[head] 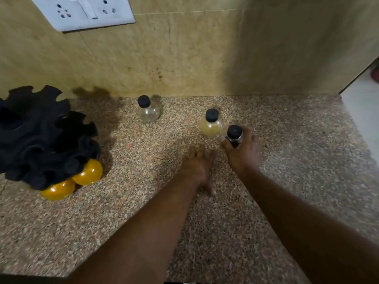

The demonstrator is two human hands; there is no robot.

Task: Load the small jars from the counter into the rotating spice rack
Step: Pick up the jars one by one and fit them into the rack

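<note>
Jar [234, 134] gripped by right hand [245, 155] (left hand [196, 166] outstretched).

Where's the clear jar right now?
Head view, upper middle: the clear jar stands on the counter by the wall, between the rack and the yellow jar.

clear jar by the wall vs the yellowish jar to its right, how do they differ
The clear jar looks see-through and nearly empty; the yellowish jar holds pale yellow contents. The clear jar stands close to the wall; the yellowish jar stands further forward, beside the dark jar that the right hand grips. Both are round, black-capped and upright on the counter.
</note>
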